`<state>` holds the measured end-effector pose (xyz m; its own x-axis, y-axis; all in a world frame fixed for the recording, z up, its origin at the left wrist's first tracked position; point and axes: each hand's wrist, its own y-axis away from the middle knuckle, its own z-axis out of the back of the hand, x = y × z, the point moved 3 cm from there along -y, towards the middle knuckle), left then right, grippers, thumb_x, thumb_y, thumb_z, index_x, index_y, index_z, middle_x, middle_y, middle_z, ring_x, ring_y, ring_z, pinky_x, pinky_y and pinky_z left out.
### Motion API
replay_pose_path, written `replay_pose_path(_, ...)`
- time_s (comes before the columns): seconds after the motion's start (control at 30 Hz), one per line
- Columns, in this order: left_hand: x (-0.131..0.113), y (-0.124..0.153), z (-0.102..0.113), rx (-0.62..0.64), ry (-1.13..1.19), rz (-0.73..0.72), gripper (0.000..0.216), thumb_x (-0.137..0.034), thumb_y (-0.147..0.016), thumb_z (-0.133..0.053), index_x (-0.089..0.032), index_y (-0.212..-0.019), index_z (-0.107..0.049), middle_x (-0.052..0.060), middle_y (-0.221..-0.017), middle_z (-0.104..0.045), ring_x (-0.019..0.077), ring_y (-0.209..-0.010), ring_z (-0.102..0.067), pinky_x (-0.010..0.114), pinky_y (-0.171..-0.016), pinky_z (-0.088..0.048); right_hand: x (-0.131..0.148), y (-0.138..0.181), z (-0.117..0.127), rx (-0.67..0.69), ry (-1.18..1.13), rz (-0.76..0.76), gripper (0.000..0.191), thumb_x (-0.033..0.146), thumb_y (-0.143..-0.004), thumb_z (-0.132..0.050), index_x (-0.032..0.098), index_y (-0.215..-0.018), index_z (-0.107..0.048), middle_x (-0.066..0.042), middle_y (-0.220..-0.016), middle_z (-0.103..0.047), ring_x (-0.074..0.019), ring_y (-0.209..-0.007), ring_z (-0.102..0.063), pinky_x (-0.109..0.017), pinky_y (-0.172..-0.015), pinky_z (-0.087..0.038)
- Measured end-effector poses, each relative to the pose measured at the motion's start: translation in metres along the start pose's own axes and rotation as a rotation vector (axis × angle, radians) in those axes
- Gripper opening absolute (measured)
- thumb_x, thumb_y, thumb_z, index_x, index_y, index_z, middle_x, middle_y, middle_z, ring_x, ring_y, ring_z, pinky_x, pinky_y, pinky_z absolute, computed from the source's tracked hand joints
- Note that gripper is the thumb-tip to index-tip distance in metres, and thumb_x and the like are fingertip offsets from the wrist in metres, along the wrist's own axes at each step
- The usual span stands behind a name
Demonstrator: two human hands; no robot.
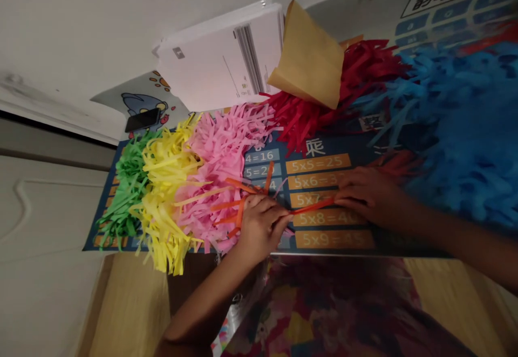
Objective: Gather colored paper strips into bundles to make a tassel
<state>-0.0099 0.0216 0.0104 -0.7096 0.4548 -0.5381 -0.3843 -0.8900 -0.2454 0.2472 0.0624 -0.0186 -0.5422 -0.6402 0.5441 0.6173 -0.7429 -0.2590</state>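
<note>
A length of orange fringed paper [313,206] stretches between my two hands, its middle drawn into a thin twisted strand. My left hand [261,225] pinches one end of the strand, and loose orange strips stick out past its fingers over the pink fringe. At the other end my right hand [370,198] has its fingers closed round the strand, with blurred orange-red strips [399,163] showing behind it. Both hands are just above the dark blue printed mat [388,241] with multiplication sums. Pink fringed paper [220,152] lies right beside my left hand.
Yellow [168,184] and green fringed paper [129,184] lie to the left. Red fringe [364,71] and a large blue pile [469,130] are at the right. Against the wall are white packages [214,60], a tan paper piece [309,55] and a dark phone-like object [142,120].
</note>
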Motion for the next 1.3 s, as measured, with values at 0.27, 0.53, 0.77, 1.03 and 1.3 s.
replay_pose_path(0.27,-0.005,-0.006,-0.005,0.065,-0.174,0.062,0.02,-0.03,-0.092,-0.061,-0.02,-0.075,-0.066,0.002,-0.074,-0.066,0.0196,-0.078,-0.056,0.038,-0.074,-0.037,0.003,-0.016,0.003,0.102,0.004,-0.177,0.019,0.027,-0.088,-0.062,0.019,-0.071,-0.067,-0.005,-0.08,-0.064,-0.0207,-0.081,-0.055,-0.032,-0.07,-0.035)
replay_pose_path(0.53,-0.031,-0.006,-0.007,0.11,-0.523,-0.299,0.017,-0.022,-0.092,-0.064,-0.028,-0.106,-0.07,0.001,-0.088,-0.068,0.0229,-0.095,-0.055,0.046,-0.094,-0.03,0.034,-0.022,0.005,0.132,0.255,0.117,0.015,0.013,-0.091,-0.06,0.022,-0.098,-0.07,-0.003,-0.101,-0.071,-0.022,-0.096,-0.058,-0.038,-0.077,-0.031)
replay_pose_path(0.77,-0.038,-0.02,-0.029,0.064,-0.508,-0.323,0.013,-0.025,-0.094,-0.059,-0.019,-0.088,-0.068,0.002,-0.085,-0.069,0.0209,-0.092,-0.058,0.052,-0.1,-0.029,0.05,-0.027,-0.01,0.166,0.513,0.404,0.03,0.01,-0.097,-0.046,0.019,-0.08,-0.068,-0.002,-0.081,-0.068,-0.0188,-0.077,-0.057,-0.038,-0.075,-0.038)
replay_pose_path(1.03,-0.081,-0.012,0.029,-0.297,-0.359,-0.526,0.01,-0.019,-0.091,-0.064,-0.02,-0.101,-0.067,-0.001,-0.09,-0.076,0.0146,-0.084,-0.067,0.041,-0.098,-0.036,0.107,-0.009,0.047,-0.063,0.202,0.025,0.036,0.029,-0.103,-0.036,0.026,-0.095,-0.071,-0.002,-0.094,-0.074,-0.0184,-0.086,-0.066,-0.035,-0.077,-0.048)
replay_pose_path(1.3,-0.12,-0.003,0.04,-0.344,-0.126,-0.612,0.013,-0.016,-0.097,-0.054,-0.019,-0.101,-0.066,0.001,-0.087,-0.077,0.0113,-0.076,-0.07,0.036,-0.101,-0.042,0.102,0.019,0.04,0.034,-1.128,-0.5,0.033,0.05,-0.073,-0.079,0.018,-0.082,-0.075,-0.001,-0.073,-0.07,-0.0134,-0.064,-0.06,-0.026,-0.063,-0.048)
